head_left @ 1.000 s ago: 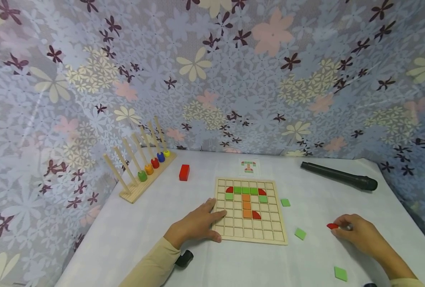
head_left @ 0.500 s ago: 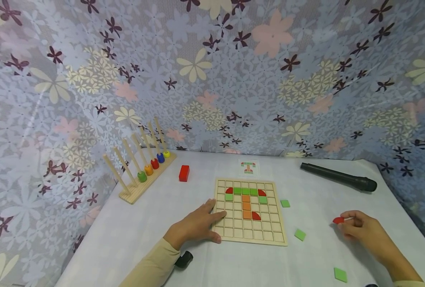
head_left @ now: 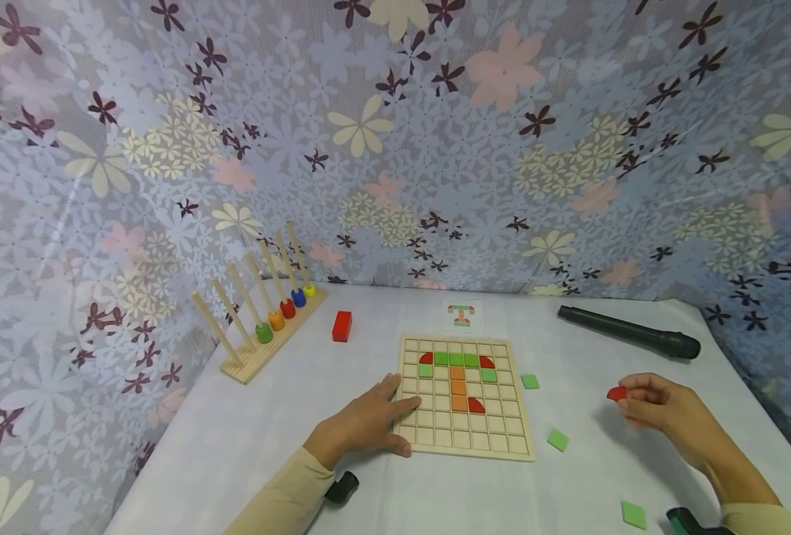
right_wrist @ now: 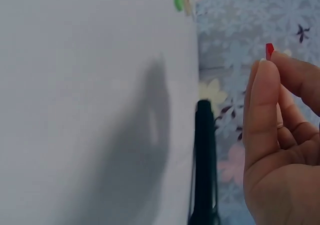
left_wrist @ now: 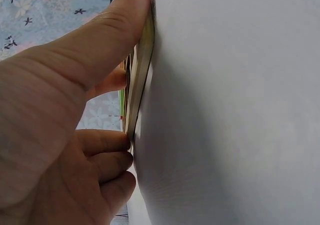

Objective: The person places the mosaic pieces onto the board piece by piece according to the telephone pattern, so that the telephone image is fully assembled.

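My right hand (head_left: 665,412) pinches a red quarter-circle tile (head_left: 616,394) between thumb and fingertips, raised above the table at the right; its tip (right_wrist: 269,50) shows in the right wrist view. My left hand (head_left: 362,420) rests at the left edge of a wooden grid board (head_left: 435,438), index finger over the cells and thumb by the near corner. In the left wrist view the fingers touch the board's side (left_wrist: 140,90). On the board, green tiles (head_left: 457,359), orange tiles (head_left: 458,388) and red quarter-circles (head_left: 476,406) form a T-like figure.
Loose green tiles lie right of the board: one close (head_left: 530,381), one nearer me (head_left: 558,439), one at the front (head_left: 633,514). Behind the board is a pattern card (head_left: 463,316). A black microphone (head_left: 629,332), a red block (head_left: 342,326) and a peg stand (head_left: 275,331) surround it.
My right hand has lifted the red quarter-circle tile off the table area and turned it, first drawing back slightly, then moving up and left. The left hand stays put.
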A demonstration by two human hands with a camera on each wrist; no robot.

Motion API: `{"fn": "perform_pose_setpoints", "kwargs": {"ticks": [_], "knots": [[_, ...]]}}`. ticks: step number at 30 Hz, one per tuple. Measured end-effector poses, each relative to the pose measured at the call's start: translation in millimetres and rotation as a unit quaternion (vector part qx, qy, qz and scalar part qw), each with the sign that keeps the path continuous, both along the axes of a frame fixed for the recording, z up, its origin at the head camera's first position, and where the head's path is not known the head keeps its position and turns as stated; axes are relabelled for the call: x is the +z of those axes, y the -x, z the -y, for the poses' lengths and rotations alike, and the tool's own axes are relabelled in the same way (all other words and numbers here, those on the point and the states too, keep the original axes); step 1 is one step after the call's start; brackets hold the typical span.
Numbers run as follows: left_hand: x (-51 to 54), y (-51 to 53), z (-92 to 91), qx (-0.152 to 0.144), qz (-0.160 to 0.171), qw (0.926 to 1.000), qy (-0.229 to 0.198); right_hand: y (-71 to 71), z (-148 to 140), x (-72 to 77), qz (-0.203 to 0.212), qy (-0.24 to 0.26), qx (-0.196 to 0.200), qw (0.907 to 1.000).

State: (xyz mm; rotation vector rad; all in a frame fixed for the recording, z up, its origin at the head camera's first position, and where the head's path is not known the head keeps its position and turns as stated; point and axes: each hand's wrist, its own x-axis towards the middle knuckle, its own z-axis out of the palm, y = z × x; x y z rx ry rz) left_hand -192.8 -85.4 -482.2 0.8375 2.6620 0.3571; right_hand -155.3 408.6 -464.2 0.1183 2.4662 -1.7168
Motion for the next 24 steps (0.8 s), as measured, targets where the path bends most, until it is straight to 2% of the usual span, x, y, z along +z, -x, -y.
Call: {"fn": "perform_pose_setpoints", "kwargs": {"ticks": [7, 12, 18, 24], "knots": [[0.4, -1.4, 0.2, -0.003, -0.005, 1.0, -0.004, 21.0, 31.0, 17.0, -0.029, -0.014, 0.036, 0.9988], [2.2, -1.9, -0.3, -0.003, -0.004, 1.0, -0.005, 38.2, 63.7, 24.4, -0.036, 0.0, 0.054, 0.9979], [1.3, -1.5, -0.2, -0.003, -0.007, 1.0, -0.004, 55.0, 106.0, 28.0, -0.038, 0.03, 0.091, 0.9947], [2.1, -1.8, -0.1, -0.003, -0.007, 0.9999, -0.007, 69.2, 144.3, 22.6, -0.013, 0.035, 0.126, 0.9914]]}}
